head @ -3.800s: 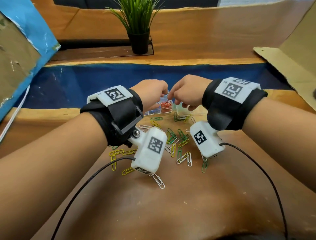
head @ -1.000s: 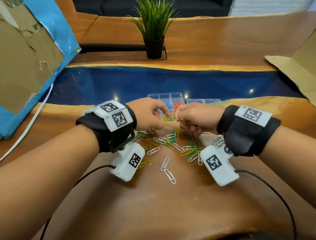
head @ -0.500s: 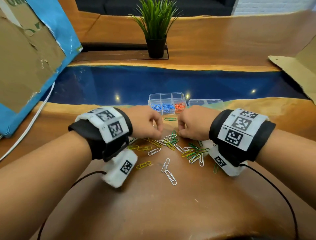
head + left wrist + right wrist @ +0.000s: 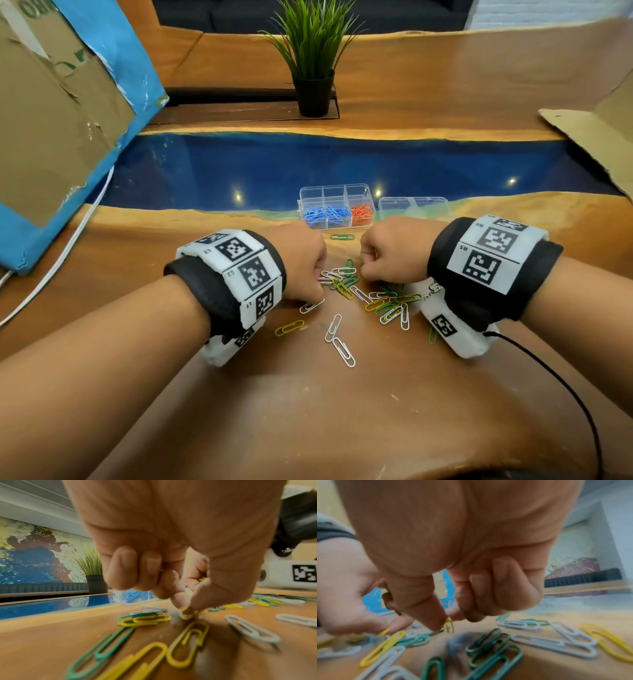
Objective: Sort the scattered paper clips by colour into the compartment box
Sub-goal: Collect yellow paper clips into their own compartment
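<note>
Judging from the head view, the sorting is partly done: the compartment box [image 4: 336, 206] already holds blue clips [image 4: 324, 215] in two of its near cells and orange clips [image 4: 361, 211] in the cell to their right, while its far cells look empty. A second clear box [image 4: 412, 206] stands just right of it, its contents unclear. Green, yellow and white paper clips [image 4: 371, 298] are left scattered on the tabletop [image 4: 342, 411] nearer the person than the compartment box, with one green clip [image 4: 342, 236] lying just in front of it. Both hands are down over this pile. In the left wrist view, the left hand [image 4: 171, 547] has its outer fingers curled in and its thumb and forefinger pinching a yellow clip [image 4: 186, 614] against the wood. In the right wrist view, blurred, the right hand [image 4: 450, 547] likewise pinches a yellow clip [image 4: 449, 625] on edge, green and white ones lying loose around it. Yellow, green and white have yet to be boxed.
</note>
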Motion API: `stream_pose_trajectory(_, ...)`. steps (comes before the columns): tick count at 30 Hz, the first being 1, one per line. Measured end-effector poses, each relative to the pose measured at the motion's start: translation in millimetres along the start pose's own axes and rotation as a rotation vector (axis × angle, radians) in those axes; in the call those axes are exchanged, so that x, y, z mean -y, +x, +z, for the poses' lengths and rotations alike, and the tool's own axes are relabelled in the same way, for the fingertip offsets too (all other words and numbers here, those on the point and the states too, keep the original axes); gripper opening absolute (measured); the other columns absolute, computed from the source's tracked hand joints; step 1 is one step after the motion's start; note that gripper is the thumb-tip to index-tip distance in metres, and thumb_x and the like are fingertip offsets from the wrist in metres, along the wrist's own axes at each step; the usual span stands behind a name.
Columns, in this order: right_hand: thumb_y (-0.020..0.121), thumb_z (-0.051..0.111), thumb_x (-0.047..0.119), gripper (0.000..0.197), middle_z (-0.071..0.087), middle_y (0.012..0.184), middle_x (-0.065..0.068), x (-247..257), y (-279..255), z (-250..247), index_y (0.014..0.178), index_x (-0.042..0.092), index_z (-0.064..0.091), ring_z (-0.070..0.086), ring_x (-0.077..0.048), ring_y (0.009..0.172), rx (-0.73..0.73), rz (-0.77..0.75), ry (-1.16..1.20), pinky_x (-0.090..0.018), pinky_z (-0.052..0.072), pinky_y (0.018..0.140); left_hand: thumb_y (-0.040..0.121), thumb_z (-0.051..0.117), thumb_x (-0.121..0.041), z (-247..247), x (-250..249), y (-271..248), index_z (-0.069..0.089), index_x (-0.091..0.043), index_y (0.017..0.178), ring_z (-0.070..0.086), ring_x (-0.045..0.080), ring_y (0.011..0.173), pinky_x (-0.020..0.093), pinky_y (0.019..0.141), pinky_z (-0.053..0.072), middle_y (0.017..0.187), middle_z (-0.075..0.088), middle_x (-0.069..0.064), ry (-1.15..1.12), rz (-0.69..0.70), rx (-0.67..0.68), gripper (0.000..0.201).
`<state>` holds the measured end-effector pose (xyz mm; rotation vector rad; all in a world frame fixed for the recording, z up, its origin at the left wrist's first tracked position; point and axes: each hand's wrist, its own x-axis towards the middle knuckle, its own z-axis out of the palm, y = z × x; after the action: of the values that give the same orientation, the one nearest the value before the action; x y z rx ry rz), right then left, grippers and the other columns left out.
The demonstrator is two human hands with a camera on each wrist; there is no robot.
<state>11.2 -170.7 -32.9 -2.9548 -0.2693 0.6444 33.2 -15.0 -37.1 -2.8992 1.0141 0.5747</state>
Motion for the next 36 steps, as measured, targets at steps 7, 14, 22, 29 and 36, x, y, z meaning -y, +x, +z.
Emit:
stream_pose_trajectory(7,0.085,0.052,0.031,0.021,0.055,0.075,-0.007,-2.5,-2.9,-4.6,0.074,0.014,0.057,0.049,-0.02,0.072,-0.091,0.022,0.15,-0.032,0.046,0.069,0.074,0.061,-0.024,-2.8,1.8,1.7,0.048,-0.023,0.06,0.044,0.007,0.056,0.022,0.051,0.035,0.059,0.048,-0.009,-0.092,-0.027,-0.078,0.02)
stream_pose_trajectory(14,0.081,0.059,0.028,0.013,0.059,0.074,0.001,-15.4,-5.2,-11.4,0.081,0.016,0.065,0.053,-0.019,0.077,-0.136,0.071,0.149,-0.025,0.039,0.06,0.075,0.063,-0.02,-9.3,15.6,-4.8,0.057,-0.022,0.072,0.044,0.003,0.046,0.022,0.051,0.033,0.05,0.052,-0.01,-0.471,-0.098,-0.107,0.007)
stream_pose_trajectory(22,0.081,0.063,0.029,0.022,0.07,0.093,-0.007,0.4,-3.9,-0.5,0.091,0.012,0.071,0.064,-0.024,0.089,-0.062,0.054,-0.035,-0.026,0.049,0.071,0.076,0.035,-0.011,-0.3,37.1,-14.9,0.047,-0.012,0.061,0.039,0.014,0.034,0.016,0.035,0.032,0.053,0.039,0.003,-1.116,-0.239,0.052,0.019)
stream_pose_trajectory(29,0.077,0.063,0.038,0.033,0.07,0.089,-0.01,5.2,-3.9,-2.3,0.087,0.007,0.07,0.065,-0.026,0.089,0.016,0.071,-0.061,-0.031,0.051,0.072,0.085,0.053,-0.02,-0.7,38.3,-21.6,0.053,-0.019,0.063,0.041,0.014,0.048,0.018,0.045,0.034,0.055,0.044,-0.005,-0.639,-0.243,-0.027,0.022)
stream_pose_trajectory(36,0.086,0.047,0.021,0.022,0.049,0.064,-0.003,8.7,-1.9,-4.0,0.065,0.016,0.046,0.044,-0.017,0.054,0.052,0.112,0.516,-0.025,0.039,0.051,0.074,0.068,-0.036,4.4,23.4,-24.8,0.067,-0.027,0.082,0.051,0.011,0.072,0.024,0.064,0.041,0.066,0.05,-0.011,-0.065,-0.146,-0.025,0.012)
